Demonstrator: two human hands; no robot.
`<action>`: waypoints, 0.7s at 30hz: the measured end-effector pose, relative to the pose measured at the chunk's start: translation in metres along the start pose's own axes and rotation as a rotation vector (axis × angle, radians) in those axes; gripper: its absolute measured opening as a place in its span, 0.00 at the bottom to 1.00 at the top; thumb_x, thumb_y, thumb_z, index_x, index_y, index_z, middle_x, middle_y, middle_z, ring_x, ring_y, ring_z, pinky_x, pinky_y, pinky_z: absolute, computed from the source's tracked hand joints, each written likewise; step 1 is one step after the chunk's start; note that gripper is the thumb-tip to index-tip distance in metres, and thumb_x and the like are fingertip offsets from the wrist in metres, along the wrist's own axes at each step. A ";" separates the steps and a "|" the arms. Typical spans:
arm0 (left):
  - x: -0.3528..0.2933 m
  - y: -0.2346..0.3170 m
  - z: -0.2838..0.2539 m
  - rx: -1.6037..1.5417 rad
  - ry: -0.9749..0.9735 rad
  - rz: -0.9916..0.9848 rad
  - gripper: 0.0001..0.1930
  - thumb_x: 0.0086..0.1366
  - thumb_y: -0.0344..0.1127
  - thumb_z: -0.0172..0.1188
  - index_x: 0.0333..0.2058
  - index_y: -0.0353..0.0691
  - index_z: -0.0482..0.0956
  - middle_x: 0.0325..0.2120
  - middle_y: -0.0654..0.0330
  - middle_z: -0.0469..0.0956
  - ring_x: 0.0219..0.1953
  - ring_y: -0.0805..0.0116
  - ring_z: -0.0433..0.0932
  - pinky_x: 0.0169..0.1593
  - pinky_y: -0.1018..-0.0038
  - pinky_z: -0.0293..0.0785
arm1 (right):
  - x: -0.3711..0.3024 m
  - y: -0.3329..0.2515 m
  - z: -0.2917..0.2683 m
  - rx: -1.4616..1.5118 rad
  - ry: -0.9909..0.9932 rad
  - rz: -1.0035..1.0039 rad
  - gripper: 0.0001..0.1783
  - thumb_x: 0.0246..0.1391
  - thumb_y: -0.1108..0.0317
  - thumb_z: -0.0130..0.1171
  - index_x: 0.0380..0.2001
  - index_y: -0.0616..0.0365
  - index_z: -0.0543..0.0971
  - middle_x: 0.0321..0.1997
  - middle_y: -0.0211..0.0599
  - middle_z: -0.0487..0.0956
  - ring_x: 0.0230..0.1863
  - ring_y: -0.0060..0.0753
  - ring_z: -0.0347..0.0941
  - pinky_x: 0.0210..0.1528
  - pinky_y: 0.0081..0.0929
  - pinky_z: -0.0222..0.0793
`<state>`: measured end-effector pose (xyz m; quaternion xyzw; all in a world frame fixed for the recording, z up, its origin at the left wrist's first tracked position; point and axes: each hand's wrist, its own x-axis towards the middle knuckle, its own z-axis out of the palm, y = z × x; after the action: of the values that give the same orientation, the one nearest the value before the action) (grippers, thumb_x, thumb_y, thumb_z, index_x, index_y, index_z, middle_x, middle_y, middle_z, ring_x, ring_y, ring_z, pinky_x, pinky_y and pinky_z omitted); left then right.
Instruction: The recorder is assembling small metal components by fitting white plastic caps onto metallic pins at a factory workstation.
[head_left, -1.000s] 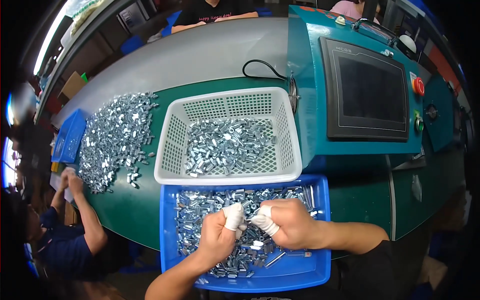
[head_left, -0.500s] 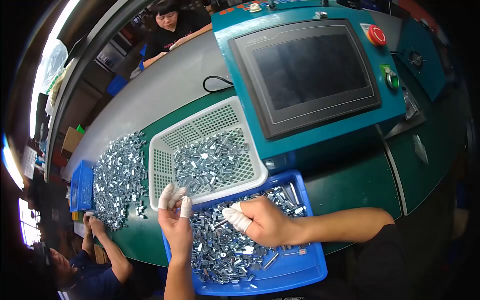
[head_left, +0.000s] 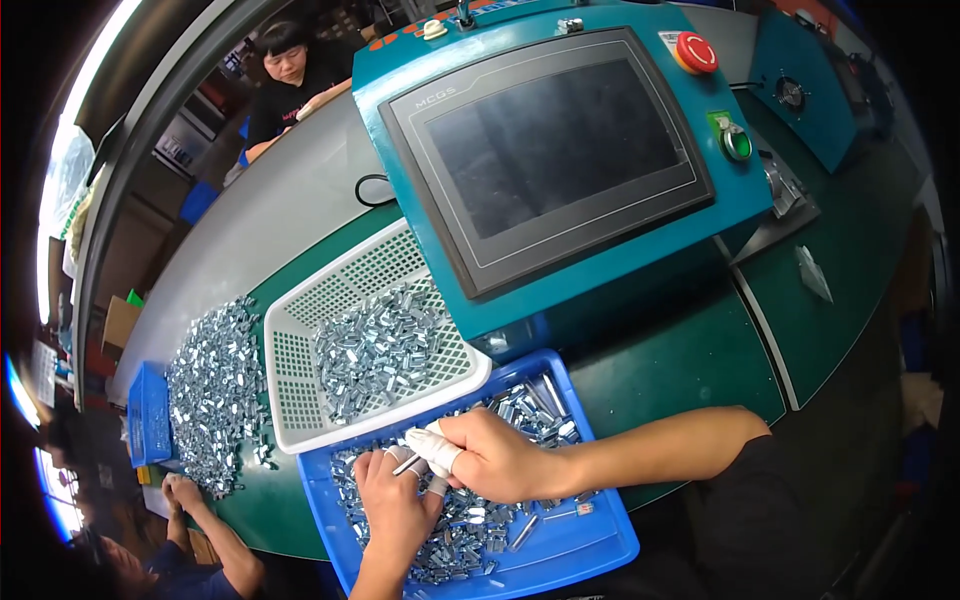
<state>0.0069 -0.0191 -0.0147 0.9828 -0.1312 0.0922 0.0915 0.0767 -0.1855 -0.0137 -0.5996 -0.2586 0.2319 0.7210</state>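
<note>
White finger cots cover fingertips on both my hands. My right hand (head_left: 495, 458) is closed round a slim metal rod (head_left: 405, 465), whose tip sticks out toward my left hand. Close beside it, my left hand (head_left: 397, 503) has its fingers curled over the blue tray (head_left: 590, 553); what they pinch, if anything, is hidden. Small shiny metal pieces (head_left: 465, 535) fill much of this tray under both hands. Just beyond stands a white perforated basket (head_left: 283, 375) with a heap of similar metal pieces (head_left: 375, 350) in it.
A teal machine (head_left: 560, 285) with a dark screen (head_left: 555, 145) and red button (head_left: 695, 52) stands behind the tray. Loose metal pieces (head_left: 215, 385) are heaped at left, beside a small blue bin (head_left: 150, 415). Another person's hands (head_left: 182, 492) are there; one more person (head_left: 285, 80) sits across.
My left hand has lowered from above the tray's far edge and come up beside my right hand, its fingers now curled downward. My right hand keeps the rod. The whole view has shifted.
</note>
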 end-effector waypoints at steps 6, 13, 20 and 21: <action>0.003 -0.001 0.004 -0.144 -0.026 -0.087 0.12 0.41 0.33 0.66 0.28 0.40 0.79 0.26 0.60 0.74 0.31 0.59 0.70 0.41 0.64 0.61 | -0.001 -0.003 -0.001 0.053 -0.035 0.077 0.18 0.61 0.66 0.44 0.21 0.64 0.73 0.16 0.28 0.71 0.19 0.15 0.64 0.21 0.19 0.60; 0.011 -0.017 0.001 -0.723 0.230 -0.290 0.10 0.47 0.27 0.67 0.28 0.37 0.75 0.22 0.61 0.74 0.24 0.69 0.72 0.32 0.74 0.69 | 0.001 -0.010 0.000 0.163 0.080 0.107 0.18 0.63 0.65 0.40 0.21 0.59 0.70 0.18 0.26 0.69 0.20 0.15 0.61 0.23 0.17 0.58; -0.004 -0.022 -0.017 -1.072 0.207 -0.381 0.09 0.52 0.23 0.64 0.32 0.34 0.74 0.30 0.59 0.77 0.36 0.73 0.75 0.42 0.77 0.70 | 0.007 -0.011 0.003 0.010 0.011 0.166 0.21 0.63 0.60 0.41 0.18 0.56 0.69 0.15 0.25 0.69 0.16 0.11 0.57 0.20 0.13 0.53; -0.006 -0.022 -0.014 -1.162 0.165 -0.396 0.10 0.53 0.22 0.63 0.33 0.33 0.72 0.32 0.58 0.77 0.39 0.70 0.76 0.44 0.74 0.71 | 0.006 -0.012 0.003 0.009 0.014 0.171 0.20 0.63 0.62 0.42 0.17 0.56 0.70 0.16 0.25 0.70 0.16 0.11 0.57 0.20 0.13 0.53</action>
<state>0.0051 0.0063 -0.0057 0.7678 0.0323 0.0628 0.6368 0.0793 -0.1817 -0.0006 -0.6178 -0.2003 0.2895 0.7031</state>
